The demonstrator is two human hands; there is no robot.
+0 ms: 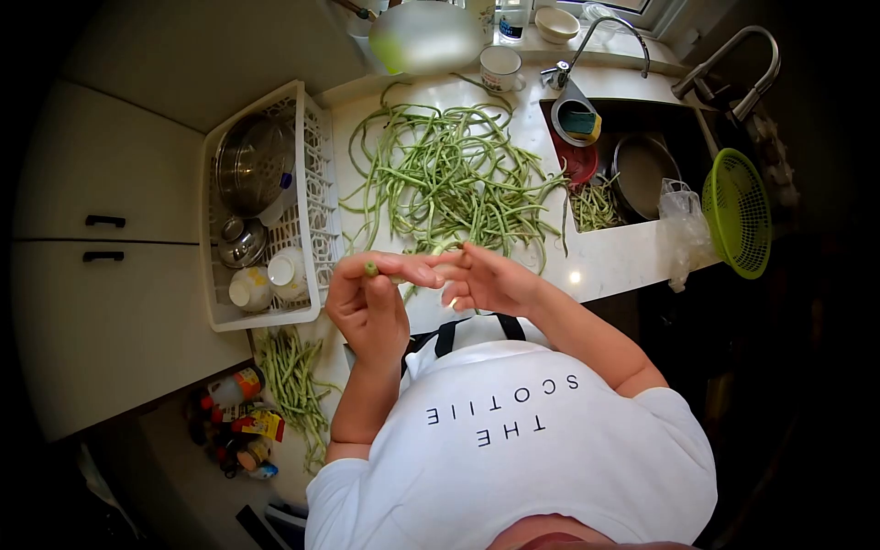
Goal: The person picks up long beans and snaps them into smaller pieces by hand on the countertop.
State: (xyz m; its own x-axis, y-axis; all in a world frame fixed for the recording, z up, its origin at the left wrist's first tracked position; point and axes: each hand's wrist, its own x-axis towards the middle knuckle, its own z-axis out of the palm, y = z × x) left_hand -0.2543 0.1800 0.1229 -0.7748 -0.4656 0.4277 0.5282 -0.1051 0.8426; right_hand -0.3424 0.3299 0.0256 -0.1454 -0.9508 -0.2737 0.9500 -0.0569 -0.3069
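Note:
My left hand [371,298] is raised over the counter's near edge, fingers closed round a green bean, whose cut-looking end [370,269] points toward me. Beside it, my right hand [495,280] has its fingers bent but apart, the tips close to or touching the left fingertips; I see nothing clearly held in it. Just beyond both hands lies a large tangled heap of long green beans [440,174] on the white counter [600,257]. A smaller bunch of long beans [295,385] lies left of my left forearm.
At left stands a white dish rack [313,220] with pots and bowls. At right are the sink [678,119] with bean pieces [594,203] and a metal pan, a plastic bag [680,225] and a green colander [741,215]. A mug [500,69] stands behind the heap.

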